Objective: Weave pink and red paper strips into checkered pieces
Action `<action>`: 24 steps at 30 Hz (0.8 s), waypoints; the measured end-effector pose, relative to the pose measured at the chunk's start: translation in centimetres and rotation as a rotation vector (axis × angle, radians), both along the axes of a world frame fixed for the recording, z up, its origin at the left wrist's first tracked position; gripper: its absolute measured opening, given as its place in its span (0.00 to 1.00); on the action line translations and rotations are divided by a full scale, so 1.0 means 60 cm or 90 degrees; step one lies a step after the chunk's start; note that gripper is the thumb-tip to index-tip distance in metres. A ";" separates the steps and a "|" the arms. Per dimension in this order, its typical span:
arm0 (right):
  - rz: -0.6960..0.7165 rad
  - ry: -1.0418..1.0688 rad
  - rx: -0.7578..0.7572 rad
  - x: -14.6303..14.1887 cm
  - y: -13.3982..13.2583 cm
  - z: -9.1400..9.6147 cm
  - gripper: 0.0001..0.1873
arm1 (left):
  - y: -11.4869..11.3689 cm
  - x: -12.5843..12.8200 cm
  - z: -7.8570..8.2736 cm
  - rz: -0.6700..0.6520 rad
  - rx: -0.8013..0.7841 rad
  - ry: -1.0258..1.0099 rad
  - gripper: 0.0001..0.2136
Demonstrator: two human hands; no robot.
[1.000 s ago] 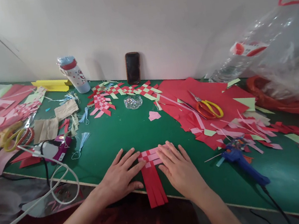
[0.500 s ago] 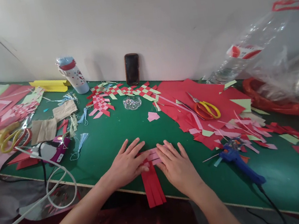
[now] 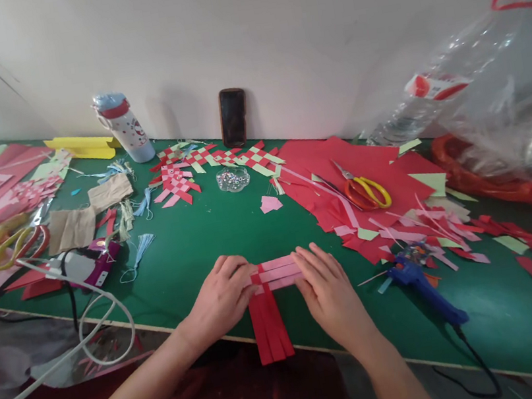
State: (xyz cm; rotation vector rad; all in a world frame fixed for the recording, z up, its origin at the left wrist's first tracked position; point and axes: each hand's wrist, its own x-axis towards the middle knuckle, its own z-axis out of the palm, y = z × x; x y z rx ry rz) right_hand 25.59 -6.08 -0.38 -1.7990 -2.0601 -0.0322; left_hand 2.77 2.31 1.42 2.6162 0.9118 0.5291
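Red paper strips (image 3: 270,332) run down over the front edge of the green table. Pink paper strips (image 3: 279,271) cross them sideways, and the two colours interlace in a small checked patch near the top. My left hand (image 3: 224,292) is closed on the left side of this crossing, fingers bent and thumb against the paper. With its fingers together over the right ends of the pink strips, my right hand (image 3: 326,287) grips them; its thumb is partly hidden underneath. Finished-looking red, pink and green woven pieces (image 3: 254,156) lie further back.
A blue glue gun (image 3: 427,292) and yellow-handled scissors (image 3: 367,191) lie to the right among red sheets (image 3: 302,171) and scraps. Behind are a clear bead dish (image 3: 233,179), a phone (image 3: 234,117) and a tilted flask (image 3: 125,128). Tassels (image 3: 141,251) and a white cable (image 3: 102,290) lie left.
My left hand has drawn its spread fingers in and now grips the strips. My right hand has moved slightly right along the pink strips, leaving more of them showing between the hands.
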 end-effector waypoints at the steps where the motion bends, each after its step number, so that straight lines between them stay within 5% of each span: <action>1: -0.021 0.016 0.022 0.007 -0.003 0.000 0.22 | -0.003 0.005 0.002 0.010 -0.033 -0.017 0.09; 12: -0.213 -0.057 0.007 0.005 -0.011 0.002 0.18 | 0.002 0.055 0.006 0.021 -0.191 0.079 0.08; 24: -0.153 0.047 0.121 -0.008 -0.007 0.002 0.10 | 0.006 0.060 0.005 0.032 -0.217 0.105 0.07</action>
